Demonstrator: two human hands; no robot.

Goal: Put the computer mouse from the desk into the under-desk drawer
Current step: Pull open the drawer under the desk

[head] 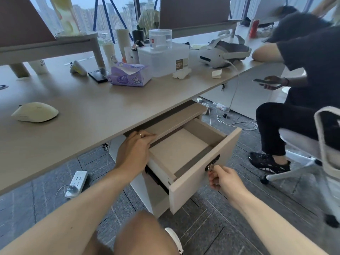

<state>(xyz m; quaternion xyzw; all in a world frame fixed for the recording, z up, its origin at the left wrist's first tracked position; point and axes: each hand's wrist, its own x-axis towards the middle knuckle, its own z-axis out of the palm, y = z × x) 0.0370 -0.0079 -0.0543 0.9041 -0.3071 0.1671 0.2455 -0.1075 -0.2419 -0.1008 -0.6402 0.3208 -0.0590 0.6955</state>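
A cream-white computer mouse [35,112] lies on the beige desk [88,115] at the far left, away from both hands. Under the desk, the top drawer [202,173] of a cabinet stands pulled out, and nothing lies inside it. My left hand [135,150] rests on the cabinet's top edge at the drawer's back left corner, fingers curled over it. My right hand [221,178] pinches the key [210,168] in the black lock on the drawer's front panel.
On the desk sit a purple tissue pack [128,75], a clear plastic box [163,58], a VR headset [223,50] and a black phone [98,74]. A seated person [301,85] and a white office chair [327,144] are at the right. A power strip [77,183] lies on the floor.
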